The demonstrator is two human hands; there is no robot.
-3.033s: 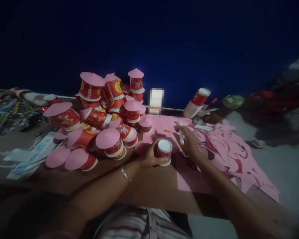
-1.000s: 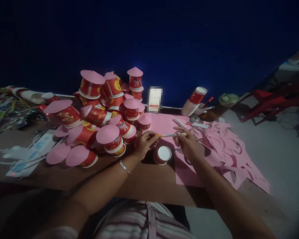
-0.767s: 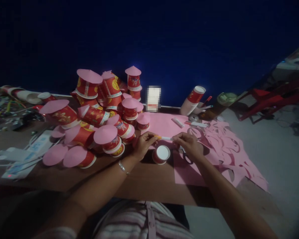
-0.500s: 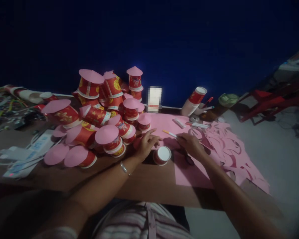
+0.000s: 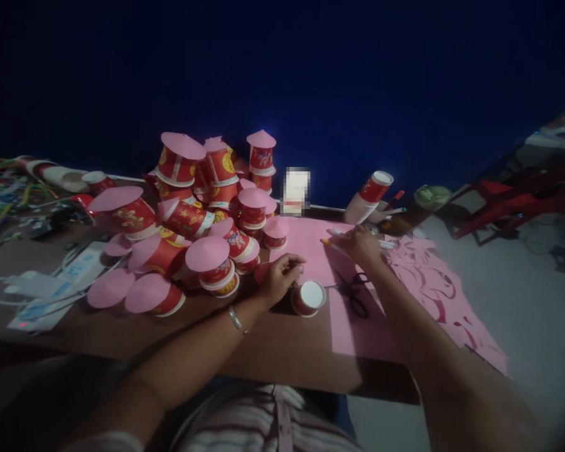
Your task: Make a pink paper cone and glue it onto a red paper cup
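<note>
My left hand [image 5: 282, 276] is beside an upturned red cup [image 5: 312, 295], its fingers apart and slightly curled with nothing in them. Further right, my right hand [image 5: 363, 243] has its fingers closed on a white tube [image 5: 338, 233] above the pink paper [image 5: 306, 235]. A pen with an orange end [image 5: 328, 243] lies just left of that hand. Black scissors [image 5: 358, 295] rest on the pink sheet in front of it. Many red cups with pink paper cones [image 5: 207, 254] are piled to the left of my left hand.
Pink paper scraps [image 5: 428, 276] cover the table's right side. A tilted cup stack [image 5: 375, 187] stands at the back, near a bottle [image 5: 419, 204]. A power strip [image 5: 61, 289] with cables lies at the left. A red stool [image 5: 494, 201] is beyond the table.
My right hand has let go of the orange-ended pen and moved back and right to the white tube. The scissors show more. My left fingers have curled in a little.
</note>
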